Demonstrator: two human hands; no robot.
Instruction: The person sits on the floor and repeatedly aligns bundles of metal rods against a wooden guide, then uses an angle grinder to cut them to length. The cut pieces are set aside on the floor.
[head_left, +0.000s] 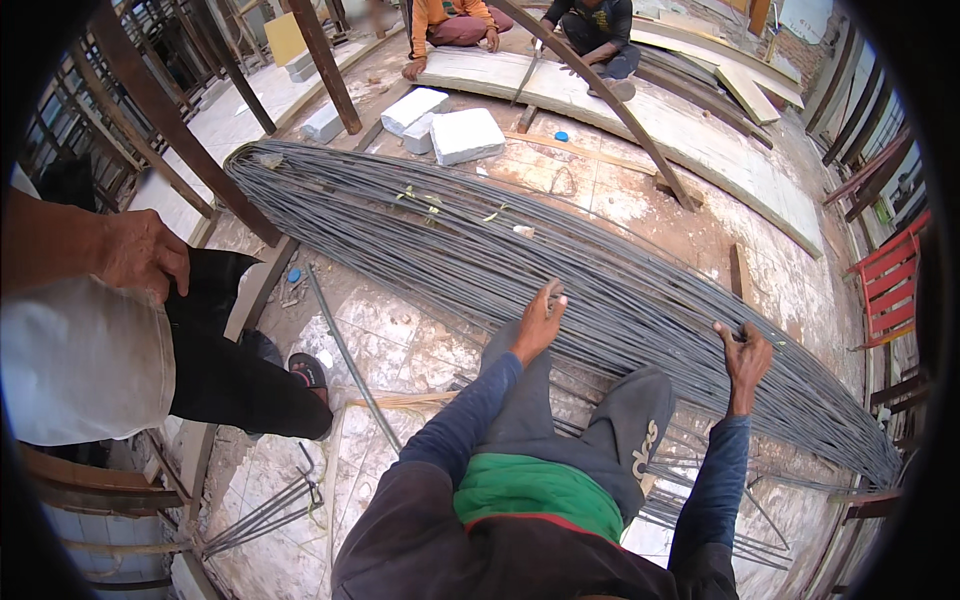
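A long bundle of grey steel rods (pixel 400 240), bowed and narrowing toward both ends, lies across the floor in front of my knees. My left hand (pixel 540 325) is over the near edge of the bundle, its fingers curled toward the thumb; whatever may be between them is too small to make out. Farther right along the rods, my right hand (pixel 745 360) hovers or rests with thumb and fingers apart and nothing visible in it. I cannot tell whether either hand touches the steel. Bits of green leaf (pixel 430 208) are caught among the rods.
At left stands another person, one hand (pixel 150 250) by dark trousers. Two people sit at the back, one with a saw (pixel 530 75) by a long plank (pixel 620 120). White blocks (pixel 468 135), wooden posts (pixel 325 65), a red chair (pixel 890 285) and short bent rods (pixel 270 515) lie around.
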